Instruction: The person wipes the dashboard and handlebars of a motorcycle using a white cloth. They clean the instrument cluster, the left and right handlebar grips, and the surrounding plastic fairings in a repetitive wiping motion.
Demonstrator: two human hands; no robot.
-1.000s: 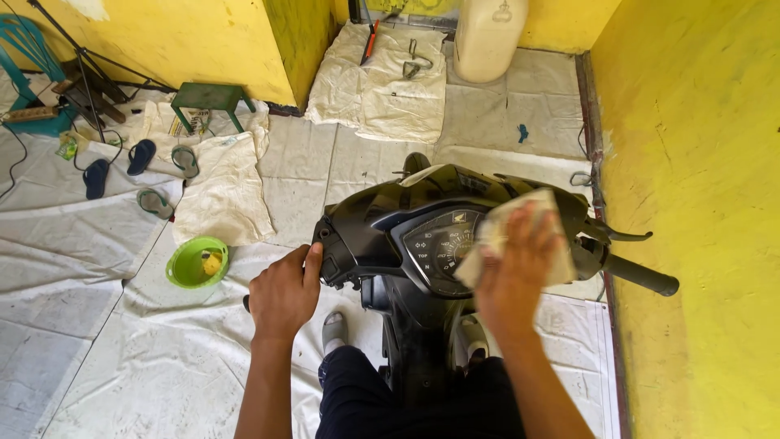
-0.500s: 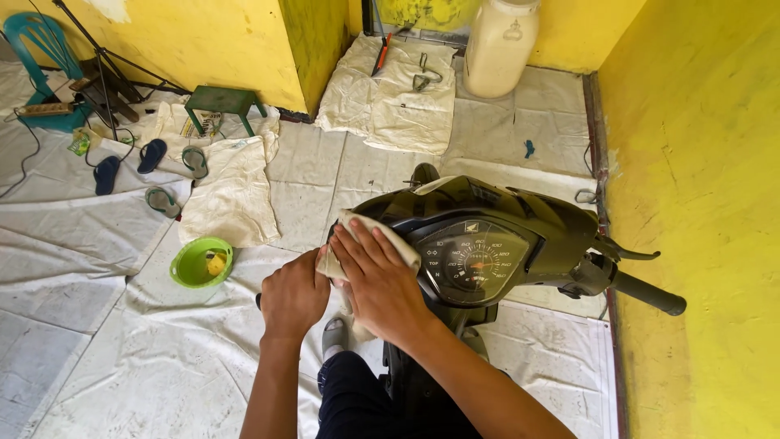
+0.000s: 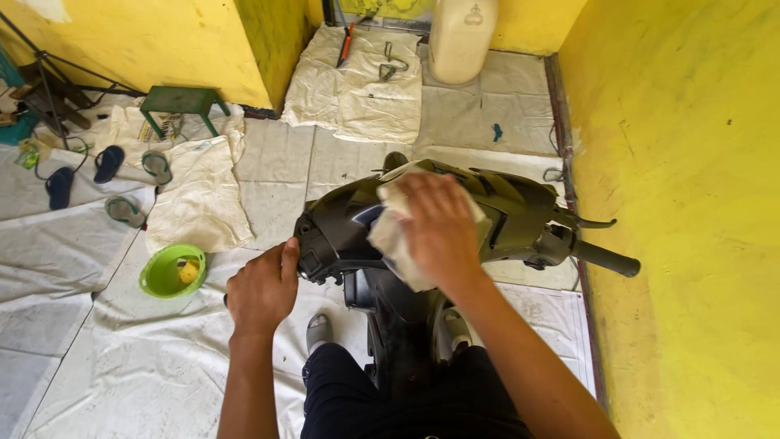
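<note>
I sit on a black scooter [image 3: 341, 228] and look down at its handlebar cover. My right hand [image 3: 439, 228] presses a white cloth [image 3: 388, 241] flat onto the middle of the cover, over the instrument panel. My left hand [image 3: 262, 289] is closed around the left grip, which it hides. The right grip [image 3: 605, 258] and its brake lever stick out bare toward the yellow wall.
A green bowl [image 3: 166, 272] with a yellow thing in it sits on the white floor sheets at left. Sandals [image 3: 122, 171], a green stool [image 3: 183, 102] and a tripod lie further left. A white canister [image 3: 461, 36] and tools stand ahead. A yellow wall [image 3: 682, 203] is close on the right.
My right hand slid the cloth from the right side of the cover to its left end, then back to the middle. My left hand stayed on the left grip.
</note>
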